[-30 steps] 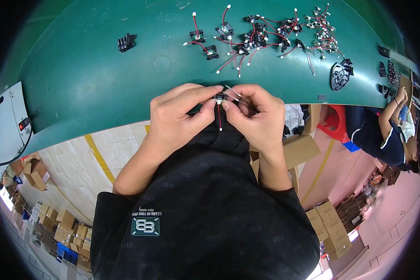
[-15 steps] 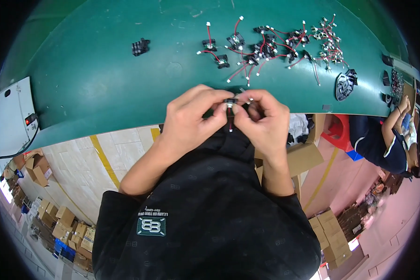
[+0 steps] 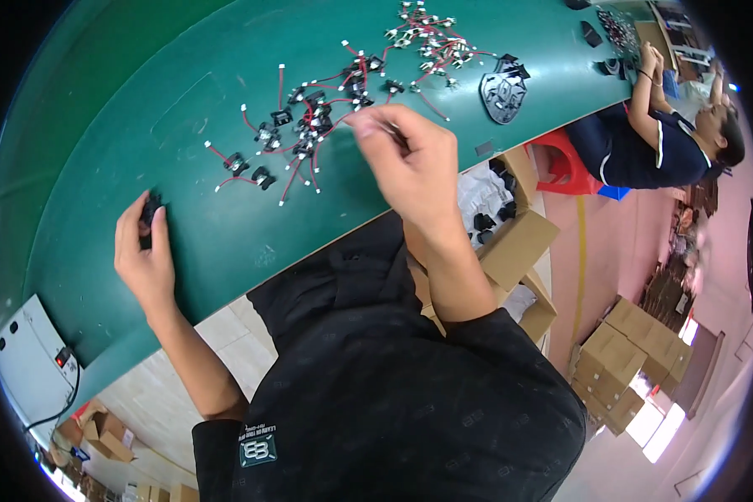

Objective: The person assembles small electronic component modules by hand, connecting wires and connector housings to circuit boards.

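My left hand (image 3: 146,259) is at the left of the green table (image 3: 201,109), its thumb and fingers closed round a small black plastic part (image 3: 151,209), which they partly hide. Over the table's middle, my right hand (image 3: 414,163) has thumb and fingertips drawn together. Whatever sits between them, if anything, is too small and blurred to name. Just left of those fingertips lies a heap of black plastic parts (image 3: 314,121) with red wires and white plugs. A few such wired parts (image 3: 236,162) lie apart, nearer my left hand.
Farther back is a pile of small silvery parts with red wires (image 3: 431,46). A black shield-shaped piece (image 3: 504,94) lies right of it. An open carton (image 3: 519,251) stands below the table edge. At the right, a person (image 3: 665,142) sits by a red stool (image 3: 560,167).
My hands have come apart from a small wired part they held together. The left reached left to the black part, the right moved toward the heap. The whole view has turned.
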The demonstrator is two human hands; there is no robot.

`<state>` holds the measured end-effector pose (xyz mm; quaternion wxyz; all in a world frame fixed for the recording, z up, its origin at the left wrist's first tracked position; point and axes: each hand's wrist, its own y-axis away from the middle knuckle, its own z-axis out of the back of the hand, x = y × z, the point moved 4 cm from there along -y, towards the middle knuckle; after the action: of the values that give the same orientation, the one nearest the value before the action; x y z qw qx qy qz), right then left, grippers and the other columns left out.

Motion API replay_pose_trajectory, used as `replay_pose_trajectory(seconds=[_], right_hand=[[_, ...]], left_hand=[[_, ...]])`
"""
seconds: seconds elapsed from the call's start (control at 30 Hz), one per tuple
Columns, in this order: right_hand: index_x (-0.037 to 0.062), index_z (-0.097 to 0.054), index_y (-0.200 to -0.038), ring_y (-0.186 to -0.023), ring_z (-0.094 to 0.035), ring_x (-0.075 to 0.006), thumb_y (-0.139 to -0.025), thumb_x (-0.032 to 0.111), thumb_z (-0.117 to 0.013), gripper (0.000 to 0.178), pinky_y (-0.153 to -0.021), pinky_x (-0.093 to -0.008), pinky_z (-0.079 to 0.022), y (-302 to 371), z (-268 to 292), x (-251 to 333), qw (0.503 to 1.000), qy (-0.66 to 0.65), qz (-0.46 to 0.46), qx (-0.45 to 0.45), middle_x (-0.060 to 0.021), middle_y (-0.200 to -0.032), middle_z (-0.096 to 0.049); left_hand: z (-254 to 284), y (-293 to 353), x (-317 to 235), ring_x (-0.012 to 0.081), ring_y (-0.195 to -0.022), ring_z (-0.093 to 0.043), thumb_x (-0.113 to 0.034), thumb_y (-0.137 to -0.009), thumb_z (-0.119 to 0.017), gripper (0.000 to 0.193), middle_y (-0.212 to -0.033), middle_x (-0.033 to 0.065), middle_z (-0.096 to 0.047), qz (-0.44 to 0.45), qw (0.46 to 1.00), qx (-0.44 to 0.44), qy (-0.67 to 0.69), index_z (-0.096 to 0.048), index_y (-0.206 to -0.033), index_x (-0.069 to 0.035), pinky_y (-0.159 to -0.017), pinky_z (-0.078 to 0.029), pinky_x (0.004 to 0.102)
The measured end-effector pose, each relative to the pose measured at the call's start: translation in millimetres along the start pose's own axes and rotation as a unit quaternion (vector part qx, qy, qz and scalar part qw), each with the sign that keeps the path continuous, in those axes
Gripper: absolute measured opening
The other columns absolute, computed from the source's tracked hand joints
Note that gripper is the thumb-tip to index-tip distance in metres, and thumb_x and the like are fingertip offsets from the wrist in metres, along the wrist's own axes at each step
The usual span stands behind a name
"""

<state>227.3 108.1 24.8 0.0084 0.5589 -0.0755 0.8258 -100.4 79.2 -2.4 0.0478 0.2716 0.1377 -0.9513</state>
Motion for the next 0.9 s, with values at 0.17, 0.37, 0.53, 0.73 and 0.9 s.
replay_pose_trajectory(seconds=[0.17, 0.37, 0.53, 0.73, 0.9], right_hand=[[-0.001, -0.07, -0.09, -0.055, -0.041, -0.0027, -0.09, 0.014, -0.062, 0.017, -0.049, -0.0207, -0.034, -4.1, 63.0, -40.2, 0.988, -0.017, -0.067, -0.139, 0.0041, -0.061, -0.051], [0.0051, -0.071, -0.093, -0.069, -0.065, -0.0216, -0.081, 0.021, -0.07, 0.02, -0.064, -0.0323, -0.049, -38.8, 98.1, -57.8, 0.942, 0.292, -0.022, -0.165, -0.011, -0.078, -0.068], [0.0095, -0.072, -0.096, -0.071, -0.066, -0.0286, -0.079, 0.026, -0.071, 0.024, -0.066, -0.0371, -0.05, -55.1, 94.3, -63.7, 0.906, 0.414, -0.005, -0.092, -0.0118, -0.082, -0.07], [0.0082, -0.072, -0.092, -0.066, -0.064, -0.0307, -0.081, 0.023, -0.068, 0.018, -0.067, -0.0381, -0.051, -48.9, 94.8, -54.6, 0.927, 0.37, -0.026, -0.054, -0.0127, -0.082, -0.069], [0.0056, -0.071, -0.097, -0.05, -0.045, -0.0061, -0.086, 0.016, -0.068, 0.016, -0.048, -0.0227, -0.037, -32.6, 109.6, -67.1, 0.981, 0.144, -0.091, -0.093, -0.0021, -0.077, -0.067]], left_hand=[[-4.6, -4.1, 7.3, 0.0092, -0.07, -0.05, -0.007, -0.086, -0.065, 0.021, -0.092, 0.0043, -0.064, 0.024, 0.998, -0.018, 0.048, -0.068, -0.106, -0.002, -0.064, -0.044, 0.0231], [-9.3, -2.9, 17.1, 0.0088, -0.065, -0.049, -0.006, -0.088, -0.061, 0.013, -0.09, 0.0042, -0.065, 0.044, 0.996, -0.064, 0.036, -0.066, -0.099, -0.001, -0.059, -0.043, 0.0221], [-7.0, -2.8, 13.6, 0.0109, -0.069, -0.057, -0.008, -0.089, -0.061, 0.012, -0.089, 0.0065, -0.068, -0.003, 0.984, -0.127, 0.122, -0.065, -0.097, 0.0, -0.064, -0.048, 0.0244], [-3.9, -1.4, 15.7, 0.0098, -0.078, -0.06, -0.011, -0.093, -0.06, 0.014, -0.09, 0.0059, -0.066, 0.033, 0.992, -0.115, 0.051, -0.064, -0.101, 0.0, -0.069, -0.048, 0.0239], [-0.7, -1.8, 23.4, 0.0111, -0.077, -0.06, -0.006, -0.091, -0.06, 0.013, -0.091, 0.0074, -0.066, 0.042, 0.967, -0.197, 0.153, -0.065, -0.102, 0.001, -0.07, -0.05, 0.025]])
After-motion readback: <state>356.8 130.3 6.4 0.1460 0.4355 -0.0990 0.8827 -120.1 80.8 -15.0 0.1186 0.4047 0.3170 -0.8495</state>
